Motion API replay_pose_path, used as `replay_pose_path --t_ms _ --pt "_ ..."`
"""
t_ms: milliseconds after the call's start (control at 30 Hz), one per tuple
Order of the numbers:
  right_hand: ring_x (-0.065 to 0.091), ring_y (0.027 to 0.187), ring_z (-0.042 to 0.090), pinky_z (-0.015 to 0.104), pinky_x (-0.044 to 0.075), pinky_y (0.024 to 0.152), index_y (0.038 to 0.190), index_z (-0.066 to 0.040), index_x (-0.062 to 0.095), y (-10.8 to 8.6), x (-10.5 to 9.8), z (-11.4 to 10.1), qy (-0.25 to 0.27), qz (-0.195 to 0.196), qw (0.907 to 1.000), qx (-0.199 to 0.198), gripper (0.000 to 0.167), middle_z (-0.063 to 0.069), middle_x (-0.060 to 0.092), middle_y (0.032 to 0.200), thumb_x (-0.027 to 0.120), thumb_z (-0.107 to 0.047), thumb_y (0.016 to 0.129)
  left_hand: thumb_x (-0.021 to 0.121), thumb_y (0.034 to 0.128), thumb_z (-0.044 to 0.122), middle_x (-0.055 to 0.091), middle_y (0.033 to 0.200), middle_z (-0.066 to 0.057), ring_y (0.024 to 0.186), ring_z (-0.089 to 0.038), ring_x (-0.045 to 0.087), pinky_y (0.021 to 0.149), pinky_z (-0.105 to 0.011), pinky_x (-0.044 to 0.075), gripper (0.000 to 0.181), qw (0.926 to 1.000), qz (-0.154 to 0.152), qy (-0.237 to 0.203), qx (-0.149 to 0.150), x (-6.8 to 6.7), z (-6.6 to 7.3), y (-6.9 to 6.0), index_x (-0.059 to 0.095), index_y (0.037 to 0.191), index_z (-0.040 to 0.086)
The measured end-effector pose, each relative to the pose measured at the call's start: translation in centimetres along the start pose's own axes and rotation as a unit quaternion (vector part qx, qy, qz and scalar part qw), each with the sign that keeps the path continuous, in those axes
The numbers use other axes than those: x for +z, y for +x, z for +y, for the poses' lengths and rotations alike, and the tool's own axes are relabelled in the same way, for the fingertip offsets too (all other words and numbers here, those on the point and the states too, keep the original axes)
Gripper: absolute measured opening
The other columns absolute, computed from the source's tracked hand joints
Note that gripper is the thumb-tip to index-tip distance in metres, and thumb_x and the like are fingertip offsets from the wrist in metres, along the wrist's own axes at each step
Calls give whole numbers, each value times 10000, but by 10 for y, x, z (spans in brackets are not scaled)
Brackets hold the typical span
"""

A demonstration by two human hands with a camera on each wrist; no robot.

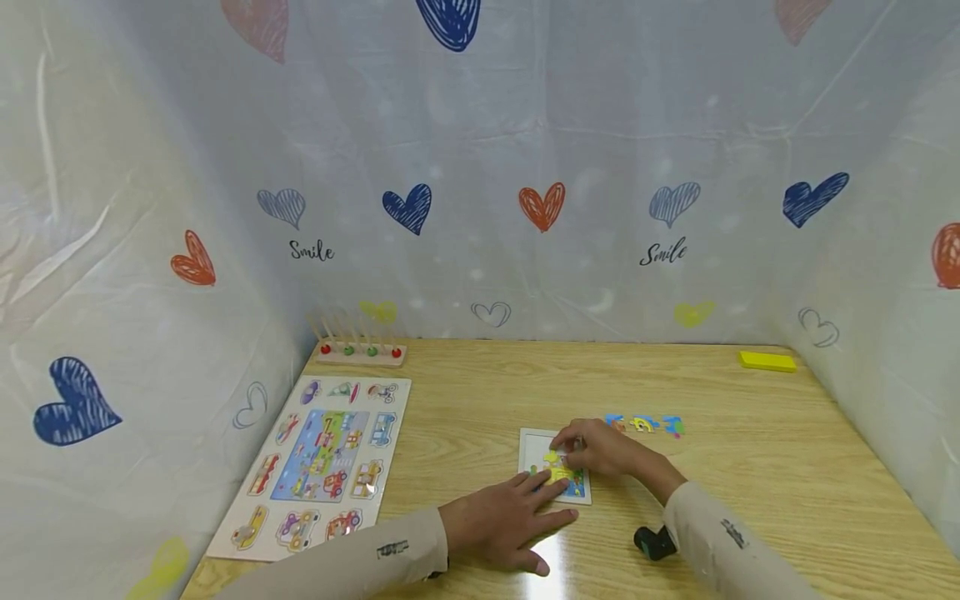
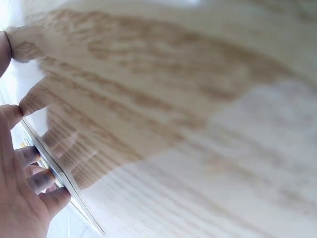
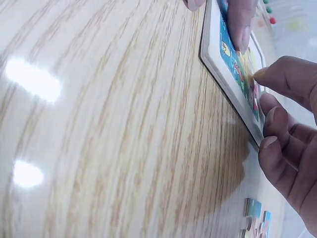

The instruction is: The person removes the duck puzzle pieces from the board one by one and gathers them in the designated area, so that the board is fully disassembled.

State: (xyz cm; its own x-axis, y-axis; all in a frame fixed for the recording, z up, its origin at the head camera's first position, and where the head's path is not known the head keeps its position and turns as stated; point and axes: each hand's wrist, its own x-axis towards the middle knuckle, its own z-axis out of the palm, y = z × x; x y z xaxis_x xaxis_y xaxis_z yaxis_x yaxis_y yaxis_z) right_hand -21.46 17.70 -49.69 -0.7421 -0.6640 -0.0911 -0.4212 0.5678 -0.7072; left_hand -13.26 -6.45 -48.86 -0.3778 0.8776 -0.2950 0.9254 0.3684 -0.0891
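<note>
A small jigsaw puzzle in a white frame tray (image 1: 534,437) lies on the wooden table, its lower part filled with colourful pieces. My left hand (image 1: 510,521) is spread flat, its fingertips resting on the tray's near left part and the filled pieces. From the right, my right hand (image 1: 600,447) reaches over the tray and pinches a yellow puzzle piece (image 1: 552,457) between thumb and curled fingers. In the right wrist view, the right thumb (image 3: 265,75) meets the puzzle surface, and the fingers hide part of the tray (image 3: 223,79). Beyond that hand lie several loose puzzle pieces (image 1: 643,423).
A large vehicle puzzle board (image 1: 247,492) lies at the left. Behind it stands a wooden peg rack (image 1: 360,356) with red and green beads. A yellow block (image 1: 767,361) sits at the far right. A black object (image 1: 654,543) is beside my right sleeve. Curtains enclose the table.
</note>
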Motion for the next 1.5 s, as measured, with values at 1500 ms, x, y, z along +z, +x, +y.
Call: replay_pose_path --t_ms 1500 --pt "568 910 134 282 478 771 1108 -113 751 5 -2 -4 -437 1 9990 -45 202 -18 638 1002 723 -217 938 184 992 705 88 1700 -79 1557 -316 151 1226 -397 268 755 10000 5 -51 -16 1 0 1 136 1627 300"
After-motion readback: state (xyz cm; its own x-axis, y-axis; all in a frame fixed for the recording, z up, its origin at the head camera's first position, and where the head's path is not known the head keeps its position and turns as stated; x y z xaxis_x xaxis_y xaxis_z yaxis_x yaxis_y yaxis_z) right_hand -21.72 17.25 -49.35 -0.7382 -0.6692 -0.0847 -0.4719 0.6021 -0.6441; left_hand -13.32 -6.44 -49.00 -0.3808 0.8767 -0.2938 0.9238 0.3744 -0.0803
